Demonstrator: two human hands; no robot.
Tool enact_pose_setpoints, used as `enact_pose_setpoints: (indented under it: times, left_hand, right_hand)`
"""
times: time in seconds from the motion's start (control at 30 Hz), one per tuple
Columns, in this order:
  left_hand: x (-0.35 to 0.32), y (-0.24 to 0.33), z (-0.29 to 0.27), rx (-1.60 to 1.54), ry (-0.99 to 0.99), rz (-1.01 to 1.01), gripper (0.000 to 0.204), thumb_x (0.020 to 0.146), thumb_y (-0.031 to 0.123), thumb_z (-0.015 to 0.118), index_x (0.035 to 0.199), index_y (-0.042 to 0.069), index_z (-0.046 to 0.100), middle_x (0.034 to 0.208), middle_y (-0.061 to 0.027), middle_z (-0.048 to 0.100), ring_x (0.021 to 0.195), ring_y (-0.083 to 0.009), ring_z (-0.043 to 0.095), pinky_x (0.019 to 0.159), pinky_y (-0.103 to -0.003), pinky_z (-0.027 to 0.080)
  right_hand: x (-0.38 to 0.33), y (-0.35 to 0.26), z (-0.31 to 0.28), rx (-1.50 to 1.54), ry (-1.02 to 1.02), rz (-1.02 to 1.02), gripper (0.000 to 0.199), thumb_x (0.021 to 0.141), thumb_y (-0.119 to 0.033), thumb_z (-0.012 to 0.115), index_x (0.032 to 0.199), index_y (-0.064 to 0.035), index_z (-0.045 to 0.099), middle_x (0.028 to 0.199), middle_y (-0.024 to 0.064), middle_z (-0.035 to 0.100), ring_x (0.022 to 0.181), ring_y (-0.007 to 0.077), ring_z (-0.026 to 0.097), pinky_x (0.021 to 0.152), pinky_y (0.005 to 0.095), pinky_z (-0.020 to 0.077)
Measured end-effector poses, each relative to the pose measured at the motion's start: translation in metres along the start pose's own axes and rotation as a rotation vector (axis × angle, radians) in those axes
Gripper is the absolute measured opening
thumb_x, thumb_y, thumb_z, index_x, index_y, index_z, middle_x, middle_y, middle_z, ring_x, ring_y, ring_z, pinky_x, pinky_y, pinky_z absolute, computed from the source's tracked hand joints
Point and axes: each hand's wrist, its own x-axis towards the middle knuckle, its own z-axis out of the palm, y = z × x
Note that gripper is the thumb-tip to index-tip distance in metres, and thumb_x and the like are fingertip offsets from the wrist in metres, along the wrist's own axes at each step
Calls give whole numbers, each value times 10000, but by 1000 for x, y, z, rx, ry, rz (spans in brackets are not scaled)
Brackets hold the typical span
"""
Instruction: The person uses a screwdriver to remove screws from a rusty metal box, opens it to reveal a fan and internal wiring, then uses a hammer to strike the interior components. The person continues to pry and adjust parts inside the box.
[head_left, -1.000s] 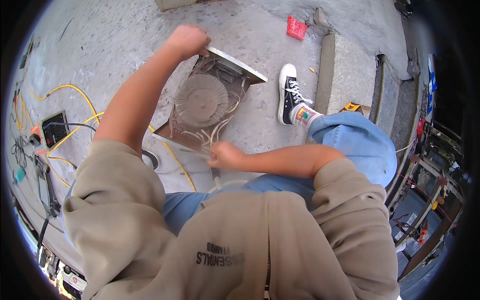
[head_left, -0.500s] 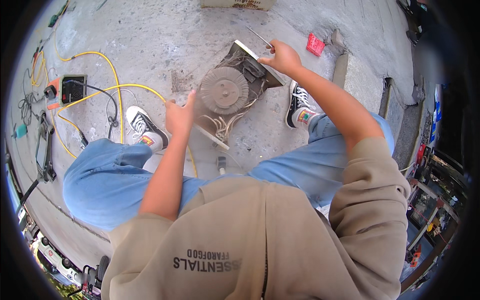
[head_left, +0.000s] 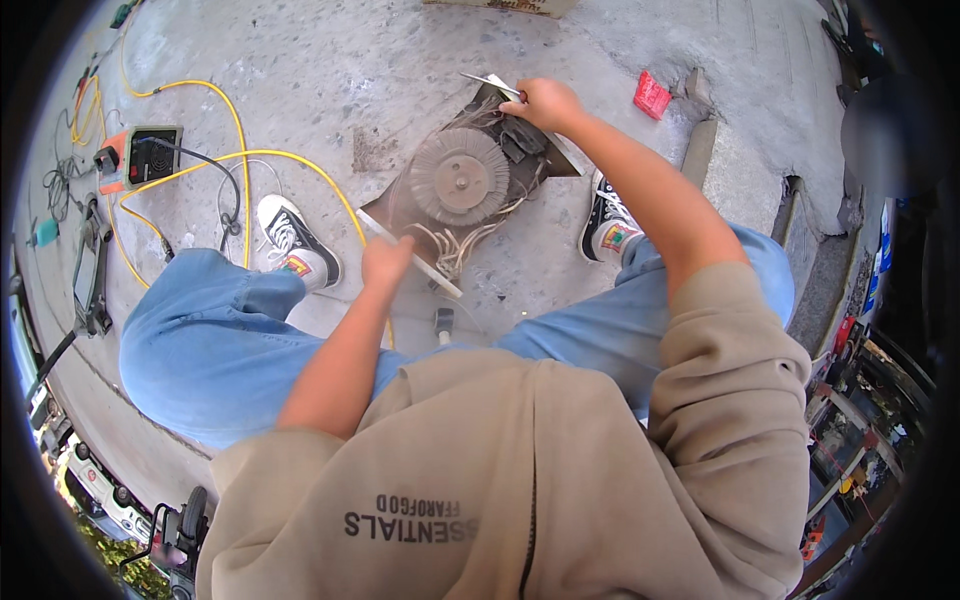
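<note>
Opened appliance, hands at edges, slim tool

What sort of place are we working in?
Likely an outdoor work spot, perhaps roadside: there's rough concrete ground, an opened unit full of wires, and a white vehicle at lower left.

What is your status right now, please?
Left hand at the white near edge of the opened unit; right hand holding a thin tool by its far end; loose wires exposed; yellow cable close by on the left.
</note>
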Motion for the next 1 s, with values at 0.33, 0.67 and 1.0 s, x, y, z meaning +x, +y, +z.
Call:
enact_pose_setpoints:
  times: [0.33,0.67,1.0]
  left_hand:
    - [5,11,-17,49,35,59,523,815,397,621,980,-95,682,989,-324,673,999,-449,657,885,-479,508]
    - [74,94,-86,338,83,316,473,831,377,619,992,-60,699,1016,-285,685,1001,-421,664,879,-475,517]
    - [98,94,-95,147,-57,413,564,846,485,646,885,-73,713,868,-256,702,906,-394,689,805,-441,520]
  right_hand:
    - [-5,12,3,-84,154,-207,258,867,-306,607,888,-57,670,837,174,696,799,379,670,714,486,532]
    - [-29,51,-6,-8,265,89,274,831,-320,661,821,-48,691,807,175,697,797,361,675,713,451,534]
    - [-15,39,-16,-68,140,229,315,853,-353,645,862,-41,687,892,185,708,867,370,682,759,445,546]
